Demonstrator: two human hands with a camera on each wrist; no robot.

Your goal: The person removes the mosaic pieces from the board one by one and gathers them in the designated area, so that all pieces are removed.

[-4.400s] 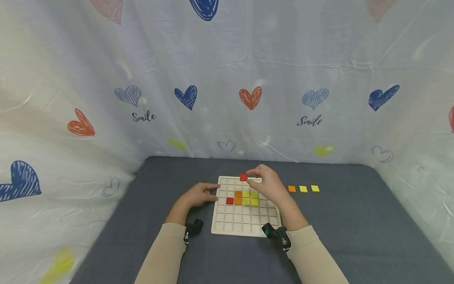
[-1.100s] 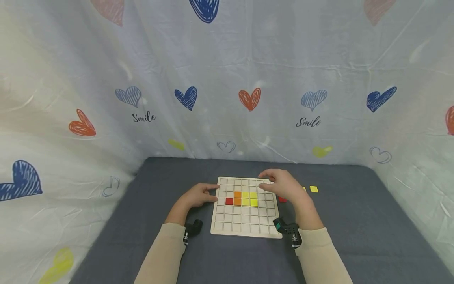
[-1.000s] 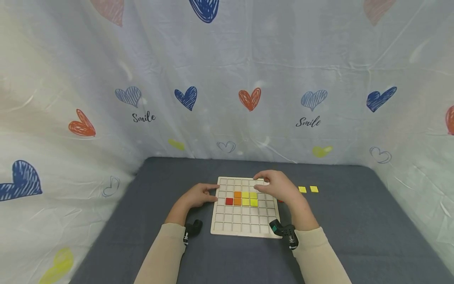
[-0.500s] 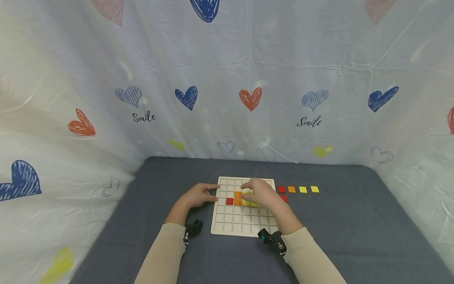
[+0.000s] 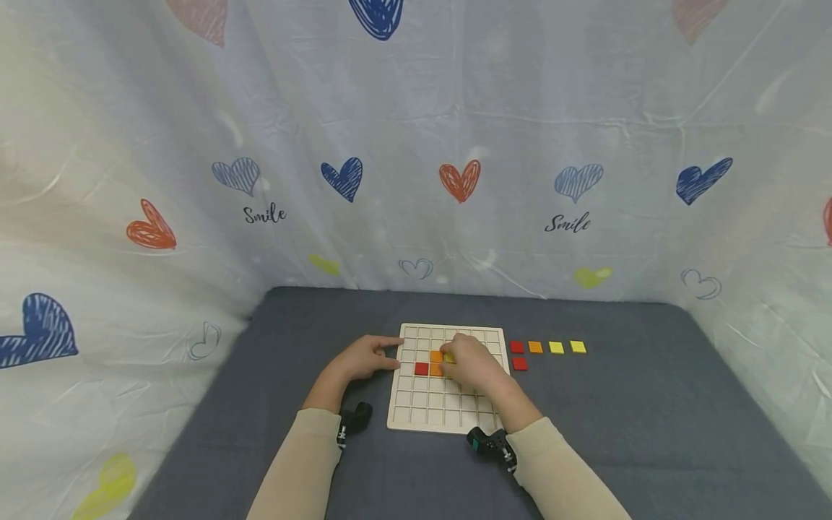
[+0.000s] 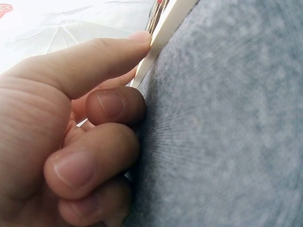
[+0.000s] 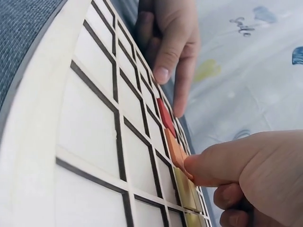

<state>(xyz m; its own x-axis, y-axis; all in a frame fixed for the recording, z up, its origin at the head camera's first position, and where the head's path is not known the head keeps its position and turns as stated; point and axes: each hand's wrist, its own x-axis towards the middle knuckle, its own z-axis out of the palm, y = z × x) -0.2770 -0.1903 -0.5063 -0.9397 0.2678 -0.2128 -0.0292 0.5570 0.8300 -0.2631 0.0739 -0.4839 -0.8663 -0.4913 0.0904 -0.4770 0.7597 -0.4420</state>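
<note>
Grey cloth [image 5: 617,419] bears your gridded board [image 5: 422,399] at twelve o'clock. Your left hand [image 5: 362,357], digits apart, touches its nine-o'clock edge; your right hand [image 5: 477,367] partly hides central yellow tiles [image 7: 184,189], pinch unclear.

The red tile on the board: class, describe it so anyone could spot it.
In the head view, a pale gridded board lies on dark cloth. Left of its nearer orange tile sits the red tile, the board's only visible red one.

Head view: right hand [image 5: 477,368] covers most yellow tiles [image 7: 185,190]; its hold undetermined. Blue heart [image 5: 378,16] cut off at 12 o'clock, red heart [image 5: 828,222] at 3. Left wrist view: board [image 6: 168,29] cropped at 12, red patch [image 6: 159,1] blurred.
</note>
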